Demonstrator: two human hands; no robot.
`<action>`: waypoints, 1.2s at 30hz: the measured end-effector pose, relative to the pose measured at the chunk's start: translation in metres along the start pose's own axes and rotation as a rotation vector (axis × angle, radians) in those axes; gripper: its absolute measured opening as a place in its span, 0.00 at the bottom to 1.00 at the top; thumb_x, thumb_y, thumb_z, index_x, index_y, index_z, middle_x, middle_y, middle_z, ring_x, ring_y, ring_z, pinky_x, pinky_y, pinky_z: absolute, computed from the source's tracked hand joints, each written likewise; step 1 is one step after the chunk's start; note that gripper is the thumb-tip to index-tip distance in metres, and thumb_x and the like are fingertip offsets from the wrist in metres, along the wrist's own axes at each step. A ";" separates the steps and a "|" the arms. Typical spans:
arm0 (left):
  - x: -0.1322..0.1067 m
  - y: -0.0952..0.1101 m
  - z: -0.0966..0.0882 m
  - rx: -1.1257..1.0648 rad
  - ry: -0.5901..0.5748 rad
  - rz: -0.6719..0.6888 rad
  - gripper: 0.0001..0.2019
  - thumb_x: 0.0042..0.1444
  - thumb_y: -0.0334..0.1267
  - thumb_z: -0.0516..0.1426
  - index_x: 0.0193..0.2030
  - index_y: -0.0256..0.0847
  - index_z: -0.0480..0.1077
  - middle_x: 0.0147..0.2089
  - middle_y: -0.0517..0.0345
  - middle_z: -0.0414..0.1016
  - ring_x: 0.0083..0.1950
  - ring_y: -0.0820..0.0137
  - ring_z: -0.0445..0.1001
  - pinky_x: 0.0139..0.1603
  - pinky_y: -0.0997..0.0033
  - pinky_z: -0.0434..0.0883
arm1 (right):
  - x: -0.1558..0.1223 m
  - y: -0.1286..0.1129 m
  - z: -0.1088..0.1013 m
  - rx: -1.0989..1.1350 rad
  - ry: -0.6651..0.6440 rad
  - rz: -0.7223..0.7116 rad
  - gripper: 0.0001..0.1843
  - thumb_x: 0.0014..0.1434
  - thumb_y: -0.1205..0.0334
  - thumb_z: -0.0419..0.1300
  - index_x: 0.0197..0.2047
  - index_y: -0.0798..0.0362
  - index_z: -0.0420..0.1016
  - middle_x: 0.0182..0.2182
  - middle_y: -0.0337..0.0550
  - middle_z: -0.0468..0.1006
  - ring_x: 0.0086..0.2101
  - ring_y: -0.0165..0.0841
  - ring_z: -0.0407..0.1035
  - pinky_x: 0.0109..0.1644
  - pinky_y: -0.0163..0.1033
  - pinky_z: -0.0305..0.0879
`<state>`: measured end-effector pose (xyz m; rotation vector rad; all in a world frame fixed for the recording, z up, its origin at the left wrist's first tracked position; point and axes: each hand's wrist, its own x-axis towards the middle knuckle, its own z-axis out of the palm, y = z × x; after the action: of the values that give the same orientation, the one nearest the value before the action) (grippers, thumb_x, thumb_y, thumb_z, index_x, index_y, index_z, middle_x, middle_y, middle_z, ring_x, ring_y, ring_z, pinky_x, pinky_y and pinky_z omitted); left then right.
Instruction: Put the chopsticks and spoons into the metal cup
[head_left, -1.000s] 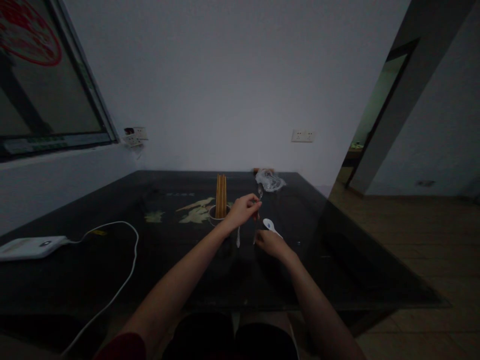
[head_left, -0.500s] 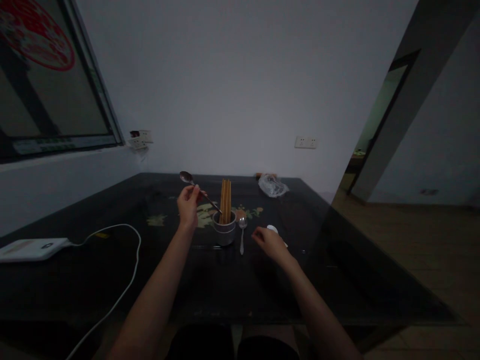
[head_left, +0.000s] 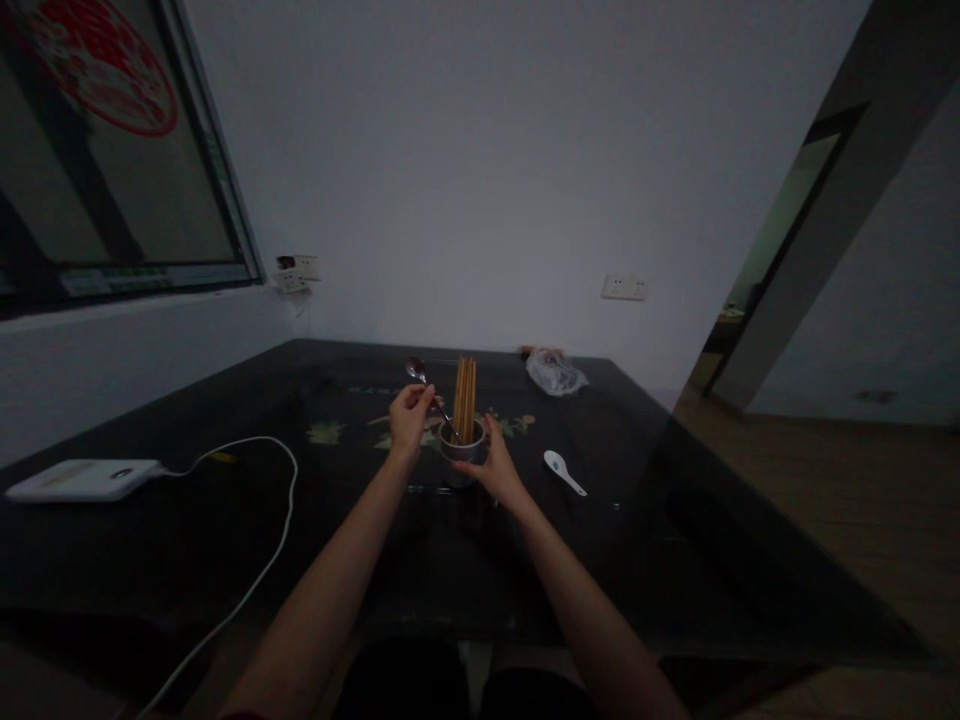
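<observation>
My left hand (head_left: 407, 424) pinches a long metal spoon (head_left: 415, 369) by its handle, bowl up. The spoon slants, its handle end inside the mouth of a round metal cup (head_left: 459, 453). Wooden chopsticks (head_left: 466, 400) stand nearly upright in that cup. My right hand (head_left: 501, 470) grips the cup's right side, thumb across the front and fingers behind. A smaller metal spoon beside the cup is almost wholly covered by the right hand. To the right, a white soup spoon (head_left: 564, 473) with a blue mark lies on the dark table (head_left: 420, 570).
A white power bank-like device (head_left: 84, 481) lies at the left, with a white cable (head_left: 289, 500) curving off the front edge. A crumpled clear plastic bag (head_left: 555, 374) rests at the back near the wall (head_left: 457, 200).
My right hand has moved left from beside the white spoon and taken hold of the cup. My left hand has brought the long spoon closer to the chopsticks and made it steeper.
</observation>
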<state>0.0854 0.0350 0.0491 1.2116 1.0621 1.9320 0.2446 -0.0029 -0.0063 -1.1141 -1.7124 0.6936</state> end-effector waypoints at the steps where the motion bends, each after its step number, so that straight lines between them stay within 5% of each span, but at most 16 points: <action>1: -0.001 0.001 0.001 0.005 -0.016 0.002 0.18 0.44 0.51 0.61 0.33 0.37 0.68 0.26 0.59 0.74 0.29 0.71 0.75 0.32 0.73 0.71 | 0.000 0.003 0.003 0.041 0.017 0.006 0.58 0.40 0.59 0.70 0.66 0.53 0.40 0.64 0.56 0.52 0.62 0.42 0.50 0.65 0.48 0.47; 11: -0.011 -0.002 0.008 0.097 -0.129 0.002 0.15 0.43 0.46 0.63 0.31 0.36 0.70 0.25 0.58 0.75 0.29 0.70 0.76 0.32 0.73 0.71 | -0.004 -0.002 0.011 0.219 0.000 -0.010 0.48 0.41 0.63 0.69 0.62 0.54 0.50 0.58 0.53 0.64 0.57 0.38 0.60 0.62 0.43 0.54; 36: -0.015 0.001 0.007 0.127 -0.238 0.049 0.14 0.51 0.48 0.58 0.30 0.37 0.70 0.22 0.61 0.71 0.27 0.70 0.74 0.30 0.74 0.68 | -0.004 0.006 0.016 0.302 0.053 -0.023 0.43 0.38 0.63 0.70 0.58 0.52 0.59 0.54 0.50 0.70 0.53 0.41 0.65 0.58 0.47 0.59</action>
<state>0.0978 0.0247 0.0459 1.5083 1.0498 1.7244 0.2331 -0.0035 -0.0190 -0.8924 -1.5140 0.8683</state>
